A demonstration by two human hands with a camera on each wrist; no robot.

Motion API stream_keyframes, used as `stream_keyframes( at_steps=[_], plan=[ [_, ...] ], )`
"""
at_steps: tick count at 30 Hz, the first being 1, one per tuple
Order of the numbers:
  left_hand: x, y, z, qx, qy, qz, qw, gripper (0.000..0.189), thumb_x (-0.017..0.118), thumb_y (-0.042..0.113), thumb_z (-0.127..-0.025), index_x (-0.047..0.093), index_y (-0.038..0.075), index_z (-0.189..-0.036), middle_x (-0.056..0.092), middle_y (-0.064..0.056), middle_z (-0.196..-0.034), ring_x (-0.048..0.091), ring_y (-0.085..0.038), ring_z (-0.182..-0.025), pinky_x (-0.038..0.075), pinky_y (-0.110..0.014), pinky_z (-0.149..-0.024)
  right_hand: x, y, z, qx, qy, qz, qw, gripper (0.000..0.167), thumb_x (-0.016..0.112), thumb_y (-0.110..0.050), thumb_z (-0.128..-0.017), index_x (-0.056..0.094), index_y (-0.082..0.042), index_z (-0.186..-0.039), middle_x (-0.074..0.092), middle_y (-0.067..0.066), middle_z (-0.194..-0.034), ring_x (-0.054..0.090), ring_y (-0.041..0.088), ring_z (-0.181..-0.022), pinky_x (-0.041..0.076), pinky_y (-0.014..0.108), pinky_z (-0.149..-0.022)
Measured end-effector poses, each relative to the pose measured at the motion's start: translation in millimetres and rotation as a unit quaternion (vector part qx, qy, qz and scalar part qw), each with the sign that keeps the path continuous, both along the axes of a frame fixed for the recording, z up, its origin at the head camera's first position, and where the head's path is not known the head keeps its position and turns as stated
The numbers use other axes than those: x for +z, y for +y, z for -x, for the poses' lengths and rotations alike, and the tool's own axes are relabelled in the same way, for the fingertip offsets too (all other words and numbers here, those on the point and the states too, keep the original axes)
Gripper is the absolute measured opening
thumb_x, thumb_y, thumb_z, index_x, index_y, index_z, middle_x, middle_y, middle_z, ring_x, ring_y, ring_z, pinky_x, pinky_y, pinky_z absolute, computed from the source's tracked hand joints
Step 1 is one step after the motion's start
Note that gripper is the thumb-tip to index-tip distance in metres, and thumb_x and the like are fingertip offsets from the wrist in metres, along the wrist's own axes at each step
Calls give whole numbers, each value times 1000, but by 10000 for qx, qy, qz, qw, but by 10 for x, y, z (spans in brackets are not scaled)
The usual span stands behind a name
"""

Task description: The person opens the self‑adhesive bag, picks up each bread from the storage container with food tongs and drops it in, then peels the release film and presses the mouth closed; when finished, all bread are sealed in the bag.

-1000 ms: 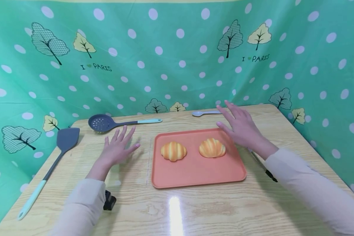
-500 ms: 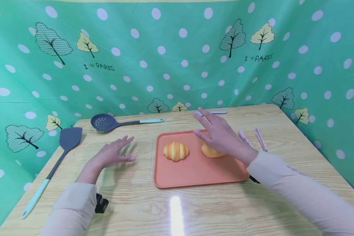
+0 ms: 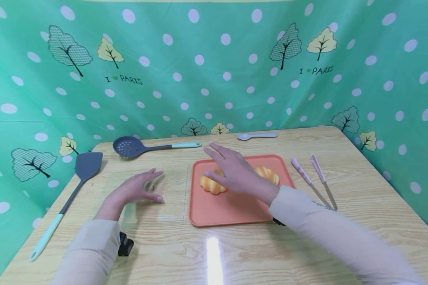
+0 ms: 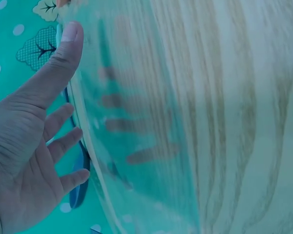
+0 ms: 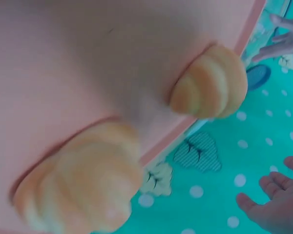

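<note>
My left hand (image 3: pixel 135 190) hovers with spread fingers over a clear, glossy flat panel (image 3: pixel 172 204) lying on the table. In the left wrist view that panel (image 4: pixel 141 190) mirrors the fingers. My right hand (image 3: pixel 232 170), fingers extended and thumb apart, is above a salmon-pink tray (image 3: pixel 221 213). It partly covers the left croissant (image 3: pixel 211 187) in the head view. A second croissant (image 3: pixel 270 174) lies farther right on the tray, beside my wrist. From the right wrist camera, both the near croissant (image 5: pixel 83 180) and the far one (image 5: pixel 212 83) appear apart from the fingers. Neither hand holds anything.
Tongs (image 3: pixel 301 171) with lilac tips lie right of the tray, and a pale lilac spoon (image 3: pixel 258 135) behind it. At the back left is a skimmer (image 3: pixel 128 147); a turner (image 3: pixel 89 164) lies along the left edge. A green polka-dot curtain (image 3: pixel 207 71) borders the table.
My right hand has swept left across the tray, from its right edge to the left croissant, uncovering the tongs and spoon. The left hand has dropped slightly, and its fingers have turned to point rightward.
</note>
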State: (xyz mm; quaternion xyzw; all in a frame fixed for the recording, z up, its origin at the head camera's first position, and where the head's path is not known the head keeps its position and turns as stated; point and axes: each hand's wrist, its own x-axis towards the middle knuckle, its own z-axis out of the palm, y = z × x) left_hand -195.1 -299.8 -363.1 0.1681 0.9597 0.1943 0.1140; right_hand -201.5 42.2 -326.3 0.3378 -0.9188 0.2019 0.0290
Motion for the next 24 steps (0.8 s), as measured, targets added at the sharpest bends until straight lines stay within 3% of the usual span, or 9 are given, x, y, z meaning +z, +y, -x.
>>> stream_keyframes(
  at_steps=[11, 17, 24],
  plan=[
    [-81, 45, 13, 257, -350, -66, 9990, 99, 88, 42, -75, 43, -1, -151, 26, -36, -157, 29, -57, -141, 27, -68, -113, -67, -501, -38, 197, -367, -735, 9964, 72, 53, -53, -103, 29, -17, -161, 26, 8, -167, 25, 26, -152, 21, 49, -123],
    [-56, 109, -10, 293, -408, 51, 9987, 98, 90, 39, -74, 44, -2, -150, 27, -37, -156, 30, -57, -140, 28, -68, -112, -164, -680, -48, 121, -489, -1279, 9905, 71, 53, -54, -102, 34, -16, -160, 32, 7, -164, 28, 23, -151, 21, 48, -123],
    [-12, 62, -8, 233, -294, 303, 9988, 98, 90, 39, -73, 45, -3, -148, 31, -38, -153, 31, -58, -139, 28, -69, -111, -233, -813, -81, 106, -560, -1421, 9882, 67, 55, -51, -103, 39, -16, -157, 35, 6, -163, 30, 22, -151, 20, 50, -123]
  ],
)
